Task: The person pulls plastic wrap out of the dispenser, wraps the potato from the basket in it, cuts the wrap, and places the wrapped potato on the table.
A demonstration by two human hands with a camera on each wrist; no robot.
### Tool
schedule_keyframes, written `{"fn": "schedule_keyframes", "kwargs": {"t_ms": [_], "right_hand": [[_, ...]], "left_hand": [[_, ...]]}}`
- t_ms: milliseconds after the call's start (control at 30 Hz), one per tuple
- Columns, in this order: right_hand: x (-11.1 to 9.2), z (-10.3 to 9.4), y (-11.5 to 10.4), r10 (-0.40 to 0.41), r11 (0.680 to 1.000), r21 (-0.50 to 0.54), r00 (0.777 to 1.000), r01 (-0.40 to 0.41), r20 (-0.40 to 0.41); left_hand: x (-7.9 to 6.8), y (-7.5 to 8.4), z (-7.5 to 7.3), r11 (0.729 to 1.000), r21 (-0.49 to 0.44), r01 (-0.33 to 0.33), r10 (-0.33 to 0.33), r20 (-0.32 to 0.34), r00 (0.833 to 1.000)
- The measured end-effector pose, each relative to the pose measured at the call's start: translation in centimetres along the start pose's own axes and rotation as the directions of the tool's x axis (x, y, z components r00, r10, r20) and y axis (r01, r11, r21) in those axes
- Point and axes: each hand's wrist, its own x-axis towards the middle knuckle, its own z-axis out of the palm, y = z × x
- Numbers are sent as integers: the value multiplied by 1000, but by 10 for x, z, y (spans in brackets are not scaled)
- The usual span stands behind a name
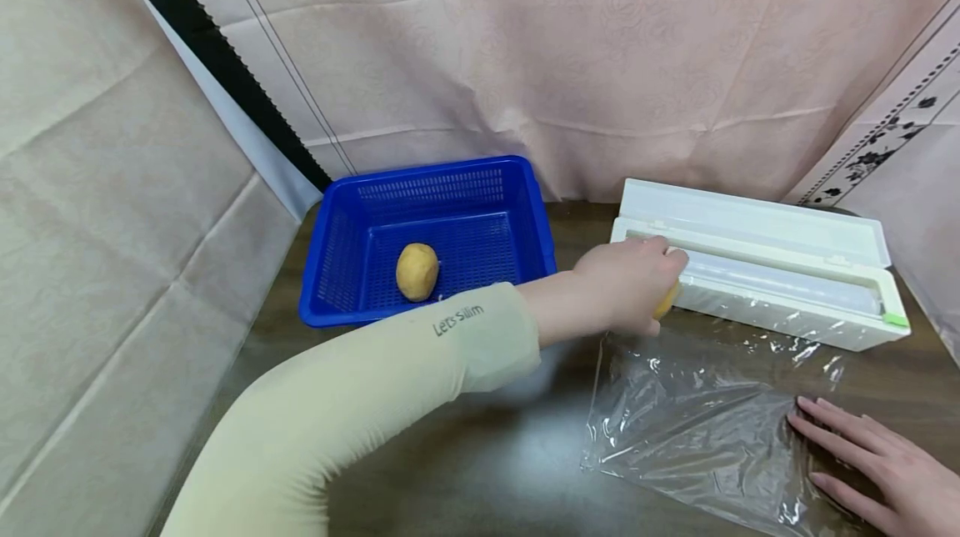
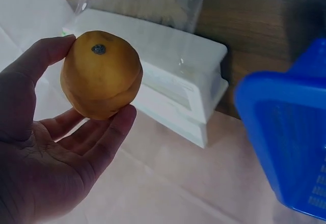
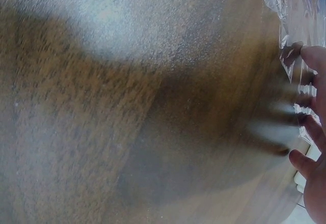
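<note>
My left hand (image 1: pixel 630 283) pinches a round yellow fruit (image 2: pixel 102 76) between thumb and fingertips. A dark spot marks the fruit's end in the left wrist view; in the head view the hand mostly hides it. It is held over the front left of a white cling film box (image 1: pixel 787 312), whose lid stands up with a roll (image 1: pixel 783 283) inside. Clear cling film (image 1: pixel 712 437) spreads from the box across the table, wrinkled. Straight fingers of my right hand (image 1: pixel 877 470) touch its right part. In the right wrist view the right hand shows only at the edge.
A blue plastic basket (image 1: pixel 315 270) stands left of the box, with one yellow fruit (image 1: pixel 417 272) inside. The left sleeve passes in front of the basket. Pale cloth (image 1: pixel 600 62) hangs behind the dark wooden table (image 1: pixel 450 470) and at its sides.
</note>
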Motion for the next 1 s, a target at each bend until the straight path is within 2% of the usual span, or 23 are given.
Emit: {"fn": "schedule_keyframes", "kwargs": {"t_ms": [200,400,600,833,933,1000], "right_hand": [[0,0,-1,9,1000,12,1000,-9,5],[-1,0,-1,9,1000,20,1000,-9,3],[2,-3,-3,21,1000,14,1000,-21,10],[2,-3,-4,57,998,22,998,-57,32],[1,-3,-4,61,998,25,997,-62,38],[1,-4,-4,55,998,22,998,-56,37]], "left_hand": [[12,22,7,994,78,-72,70,19,997],[26,42,19,975,146,-167,158,70,985],[38,55,32,948,185,-260,248,82,965],[47,64,47,907,228,-354,323,163,932],[51,68,55,887,247,-389,354,176,919],[54,71,60,884,243,-400,364,182,913]]}}
